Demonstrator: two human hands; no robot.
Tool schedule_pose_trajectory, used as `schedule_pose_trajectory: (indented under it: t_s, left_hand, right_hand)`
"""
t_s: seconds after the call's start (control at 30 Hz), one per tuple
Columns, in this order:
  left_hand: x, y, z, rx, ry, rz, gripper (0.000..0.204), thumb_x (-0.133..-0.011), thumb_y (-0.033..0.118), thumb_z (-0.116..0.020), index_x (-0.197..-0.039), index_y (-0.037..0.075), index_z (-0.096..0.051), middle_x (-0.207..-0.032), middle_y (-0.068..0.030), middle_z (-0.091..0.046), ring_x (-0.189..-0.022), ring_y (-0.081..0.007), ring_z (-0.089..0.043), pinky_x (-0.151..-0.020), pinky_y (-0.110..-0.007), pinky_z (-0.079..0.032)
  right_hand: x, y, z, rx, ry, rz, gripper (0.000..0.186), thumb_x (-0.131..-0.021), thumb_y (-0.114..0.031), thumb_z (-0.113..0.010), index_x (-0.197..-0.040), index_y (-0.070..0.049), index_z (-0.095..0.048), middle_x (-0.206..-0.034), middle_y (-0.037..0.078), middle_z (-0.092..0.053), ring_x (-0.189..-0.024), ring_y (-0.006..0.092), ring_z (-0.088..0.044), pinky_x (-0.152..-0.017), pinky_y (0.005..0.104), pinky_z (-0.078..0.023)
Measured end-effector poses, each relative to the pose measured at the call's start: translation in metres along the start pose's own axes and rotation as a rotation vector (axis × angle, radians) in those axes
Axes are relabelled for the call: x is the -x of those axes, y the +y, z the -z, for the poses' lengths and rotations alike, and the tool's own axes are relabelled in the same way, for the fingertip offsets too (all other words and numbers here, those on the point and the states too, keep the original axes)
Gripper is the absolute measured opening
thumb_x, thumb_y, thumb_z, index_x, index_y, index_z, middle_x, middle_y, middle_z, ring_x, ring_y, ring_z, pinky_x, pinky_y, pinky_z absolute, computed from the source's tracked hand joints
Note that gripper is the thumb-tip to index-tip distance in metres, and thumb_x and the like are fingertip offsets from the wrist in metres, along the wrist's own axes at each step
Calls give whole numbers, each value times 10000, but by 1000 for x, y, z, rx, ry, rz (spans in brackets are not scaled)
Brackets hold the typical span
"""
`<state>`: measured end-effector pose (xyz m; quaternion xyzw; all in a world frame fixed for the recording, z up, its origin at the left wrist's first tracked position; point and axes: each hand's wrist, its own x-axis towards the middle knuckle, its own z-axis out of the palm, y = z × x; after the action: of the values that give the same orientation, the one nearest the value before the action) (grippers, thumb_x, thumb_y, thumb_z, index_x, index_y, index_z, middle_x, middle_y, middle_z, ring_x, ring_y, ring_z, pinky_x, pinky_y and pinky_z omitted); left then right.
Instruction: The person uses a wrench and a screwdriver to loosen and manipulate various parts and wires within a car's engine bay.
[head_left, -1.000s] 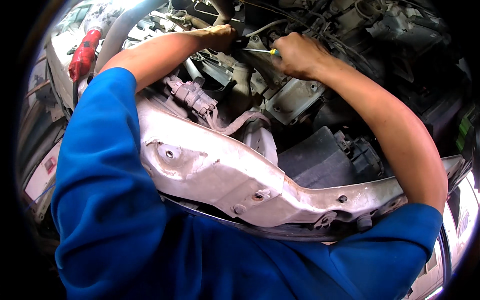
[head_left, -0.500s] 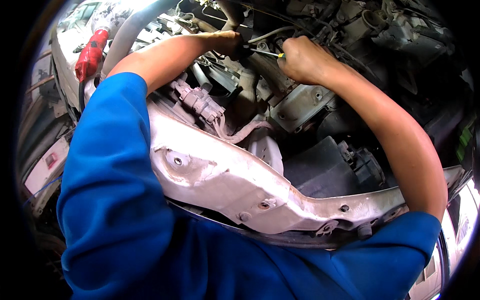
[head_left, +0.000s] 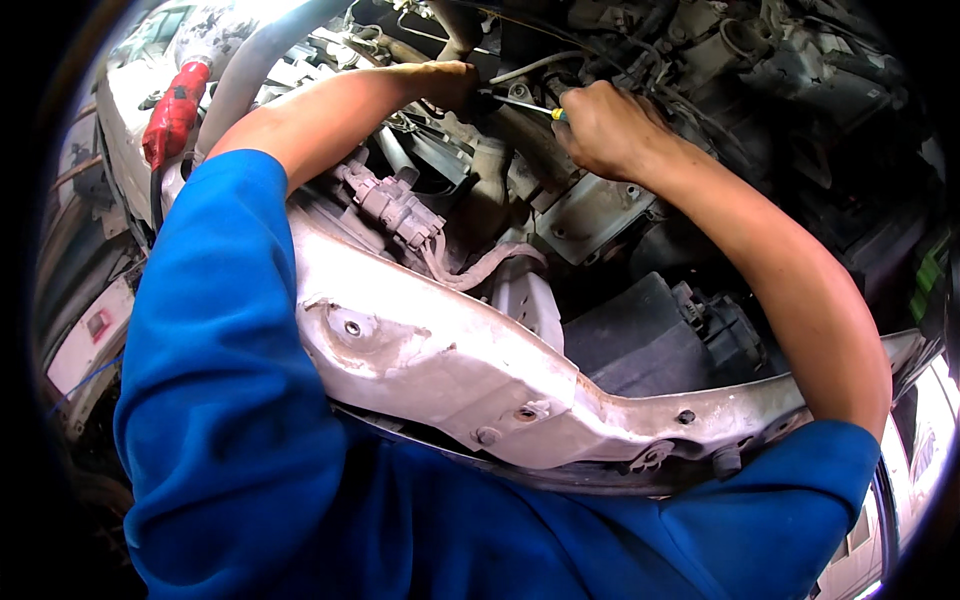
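Deep in an engine bay, my right hand [head_left: 610,128] is closed round the yellow-and-dark handle of a screwdriver [head_left: 525,105]. Its thin metal shaft points left toward my left hand [head_left: 452,84], and the tip is lost in shadow beside those fingers. My left hand reaches in among hoses and metal parts; its fingers are turned away and dark, so what they hold or touch is hidden. Below the hands runs a dusty pipe [head_left: 488,165], with a metal bracket plate [head_left: 592,222] to its right.
A white metal body panel [head_left: 430,350] crosses in front of my chest. Behind it sit a dusty connector block [head_left: 395,205] with cables and a black plastic housing [head_left: 635,335]. A lit work lamp with a red handle [head_left: 178,112] stands at the upper left, beside a thick grey tube [head_left: 250,75].
My right hand and the screwdriver have shifted very slightly, and the handle's angle differs a little. My left hand stays almost in place.
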<state>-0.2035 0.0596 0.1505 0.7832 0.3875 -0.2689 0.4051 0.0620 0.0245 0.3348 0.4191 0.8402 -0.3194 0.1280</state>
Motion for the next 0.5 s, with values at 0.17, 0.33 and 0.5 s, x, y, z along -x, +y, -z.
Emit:
schedule_pose_trajectory:
  t_s: [0.17, 0.33, 0.5]
  left_hand:
    - [-16, -13, -10, 102, -4, 61, 220, -837, 300, -651, -872, 83, -667, -675, -85, -673, -590, -179, -610, -555, -360, -494]
    - [-24, -33, -26, 138, -100, 197, 215, -815, 296, -669, -877, 91, -676, -650, -73, -657, -566, -163, -594, -532, -346, -484]
    - [-15, -2, -2, 18, -121, 242, 218, -797, 307, -686, -864, 99, -681, -614, -52, -630, -533, -149, -575, -496, -337, -467]
  right_hand:
    - [2, -3, -6, 20, -17, -6, 293, -852, -245, -579, -888, 36, -655, -882, 268, -652, -856, 441, -638, -777, 496, -521]
    - [-3, 1, -17, -31, 1, 23, 246, -840, -223, -596, -879, 12, -655, -862, 277, -644, -834, 446, -635, -752, 489, -527]
    - [-5, 17, -22, -29, 19, 73, 237, -837, -221, -612, -881, 11, -634, -825, 268, -643, -812, 448, -631, -733, 496, -525]
